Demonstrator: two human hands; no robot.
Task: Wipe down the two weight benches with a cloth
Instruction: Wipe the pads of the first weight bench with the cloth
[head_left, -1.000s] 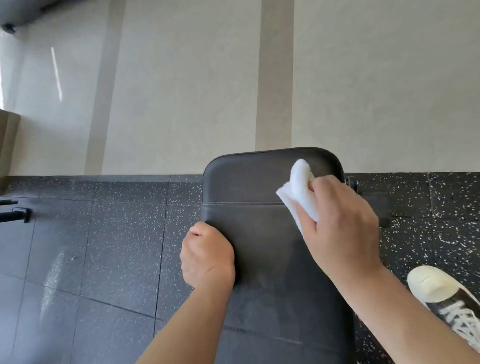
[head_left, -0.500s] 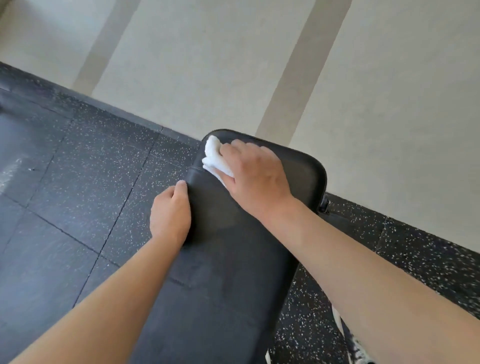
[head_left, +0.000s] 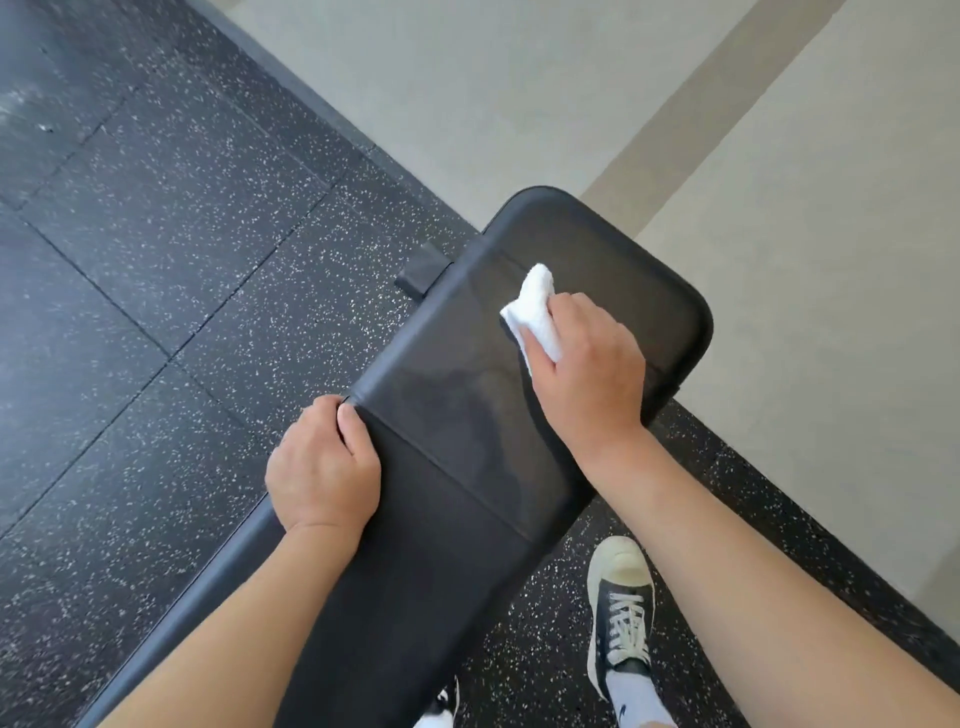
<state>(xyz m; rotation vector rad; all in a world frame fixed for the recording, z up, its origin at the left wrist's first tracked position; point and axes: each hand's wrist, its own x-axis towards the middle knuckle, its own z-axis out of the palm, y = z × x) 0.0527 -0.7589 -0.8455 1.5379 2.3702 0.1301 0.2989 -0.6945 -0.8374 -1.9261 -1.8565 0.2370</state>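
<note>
A person leans over a black padded vinyl weight bench (head_left: 467, 415) that runs diagonally across a speckled black rubber floor (head_left: 156, 312). The right hand (head_left: 587, 364) clutches a bunched white cloth (head_left: 535, 306), pressing it onto the pad near the bench's far end. The left hand (head_left: 324, 467) curls round the pad's left edge. A black-and-cream lace-up sneaker (head_left: 621, 613) stands just beside the bench.
</note>
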